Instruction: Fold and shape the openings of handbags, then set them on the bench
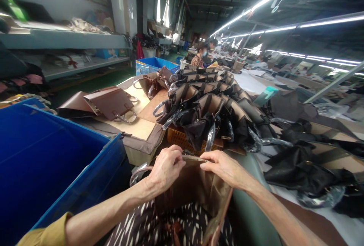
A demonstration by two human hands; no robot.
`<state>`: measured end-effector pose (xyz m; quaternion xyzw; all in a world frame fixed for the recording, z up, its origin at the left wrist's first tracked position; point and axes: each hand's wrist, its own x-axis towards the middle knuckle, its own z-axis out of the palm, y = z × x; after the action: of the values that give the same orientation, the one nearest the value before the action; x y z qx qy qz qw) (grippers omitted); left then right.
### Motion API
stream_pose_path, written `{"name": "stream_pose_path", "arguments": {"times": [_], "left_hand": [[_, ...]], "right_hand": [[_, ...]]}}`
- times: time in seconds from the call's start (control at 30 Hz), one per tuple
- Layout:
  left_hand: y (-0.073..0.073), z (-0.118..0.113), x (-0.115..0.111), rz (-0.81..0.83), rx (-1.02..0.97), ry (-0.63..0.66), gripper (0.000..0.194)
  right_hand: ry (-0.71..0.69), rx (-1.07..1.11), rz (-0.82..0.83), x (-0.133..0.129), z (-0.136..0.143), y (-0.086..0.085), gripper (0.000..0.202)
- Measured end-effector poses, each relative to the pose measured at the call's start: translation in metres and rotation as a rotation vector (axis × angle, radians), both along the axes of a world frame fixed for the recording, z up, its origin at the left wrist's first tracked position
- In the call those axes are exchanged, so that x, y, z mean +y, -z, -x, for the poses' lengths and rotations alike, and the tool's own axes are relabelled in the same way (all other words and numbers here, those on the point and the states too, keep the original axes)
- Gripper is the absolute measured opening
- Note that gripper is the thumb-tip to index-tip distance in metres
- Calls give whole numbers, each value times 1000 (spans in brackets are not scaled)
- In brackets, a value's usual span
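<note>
A brown handbag [196,185] lies open on the lap, its lining showing and a plastic-wrapped handle at its left. My left hand [167,166] has its fingers closed on the far rim of the bag, left of the middle. On the same rim, further right, my right hand [223,166] pinches the edge between thumb and fingers. The rim between the two hands looks roughly level. Part of the bag's near side is hidden in shadow against the patterned cloth [127,223] on the lap.
A big blue bin [71,140] stands at the left. Ahead, many black bags [210,105] with wrapped handles are piled on the table, and brown bags [109,102] lie left of them. More black bags [307,162] are at the right. A seated person [197,58] is further back.
</note>
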<state>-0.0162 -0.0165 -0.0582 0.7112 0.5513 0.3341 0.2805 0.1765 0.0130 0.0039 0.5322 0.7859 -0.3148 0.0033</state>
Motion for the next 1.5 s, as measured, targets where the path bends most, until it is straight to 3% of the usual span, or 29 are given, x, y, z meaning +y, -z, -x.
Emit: {"name": "stream_pose_path", "arguments": {"times": [0.13, 0.3, 0.63, 1.07, 1.17, 1.33, 1.5], "left_hand": [[-2, -3, 6, 72, 22, -42, 15], [-1, -7, 11, 105, 92, -73, 12], [11, -13, 18, 19, 180, -83, 10], [14, -14, 20, 59, 230, -123, 4], [4, -10, 22, 40, 265, -21, 20], [-25, 0, 30, 63, 397, 291, 17], [-48, 10, 29, 57, 447, 336, 20]], "right_hand": [[-16, -12, 11, 3, -4, 5, 22], [-13, -63, -49, 2, 0, -2, 25], [-6, -126, -102, 1, 6, -7, 24], [-15, -93, -115, 2, 3, -5, 23], [-11, -61, -100, 2, 0, -4, 24], [-20, 90, 6, 4, -9, -1, 23], [-61, 199, 35, 7, -8, -1, 22]]}}
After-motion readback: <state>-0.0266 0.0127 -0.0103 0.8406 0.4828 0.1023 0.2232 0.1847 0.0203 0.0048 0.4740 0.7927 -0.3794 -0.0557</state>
